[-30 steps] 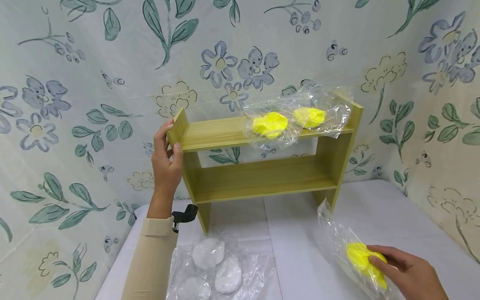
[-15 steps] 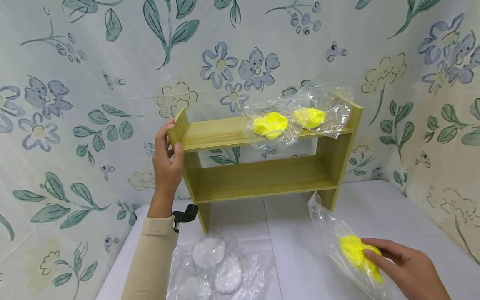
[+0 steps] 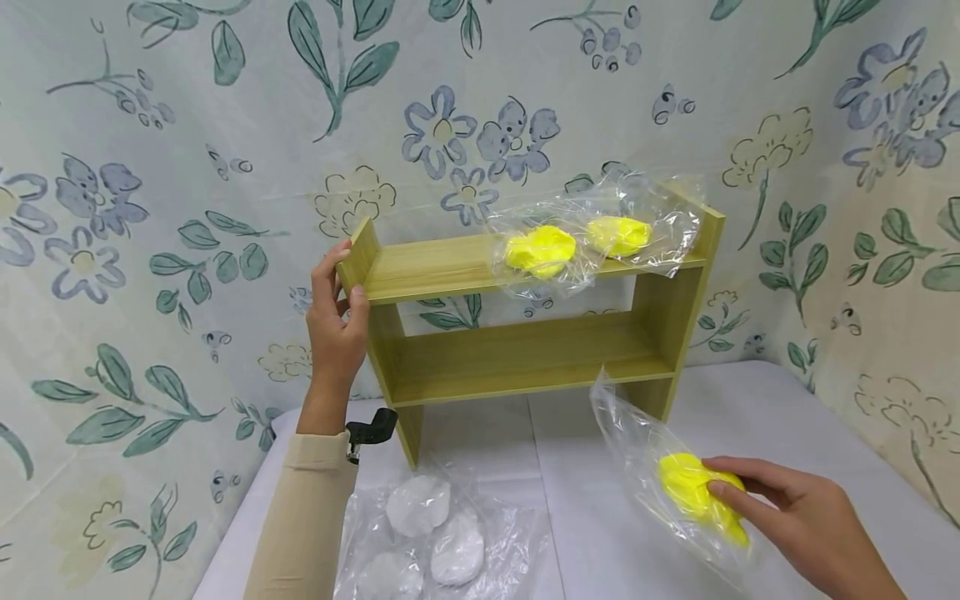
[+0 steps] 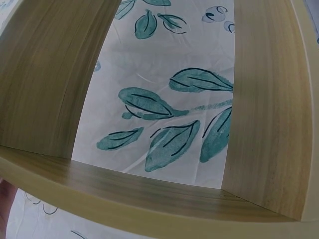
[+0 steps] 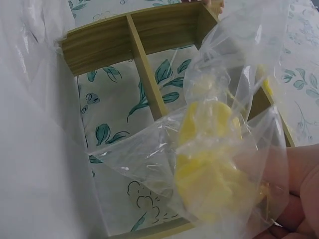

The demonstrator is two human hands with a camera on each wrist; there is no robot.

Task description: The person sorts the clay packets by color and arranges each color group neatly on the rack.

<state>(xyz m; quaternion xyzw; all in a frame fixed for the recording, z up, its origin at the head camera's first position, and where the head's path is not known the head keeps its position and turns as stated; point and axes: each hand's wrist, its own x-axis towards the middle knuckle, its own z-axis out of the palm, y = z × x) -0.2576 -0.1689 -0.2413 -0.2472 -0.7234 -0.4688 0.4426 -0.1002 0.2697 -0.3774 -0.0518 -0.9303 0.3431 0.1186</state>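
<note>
A two-tier wooden shelf (image 3: pixel 525 354) stands on the white-covered table. My left hand (image 3: pixel 337 321) grips the upper end of its left side panel. In my right hand (image 3: pixel 806 512) a clear plastic bag with a yellow lump (image 3: pixel 693 492) is pinched between thumb and fingers, in front of the shelf's right leg. The right wrist view shows this yellow lump (image 5: pixel 207 159) close up through the crinkled plastic. On the top board lie two more bagged yellow lumps, one near the middle (image 3: pixel 542 250) and one to its right (image 3: pixel 619 236). What the lumps are cannot be told.
Clear bags with several white round lumps (image 3: pixel 457 548) lie on the table (image 3: pixel 600 517) at the front left. A floral cloth (image 3: pixel 225 150) hangs behind and to the sides. The left wrist view looks through the shelf's side panel and boards (image 4: pixel 269 99).
My right hand has moved left and slightly up with the bagged yellow lump, toward the shelf. The left hand keeps its grip on the side panel.
</note>
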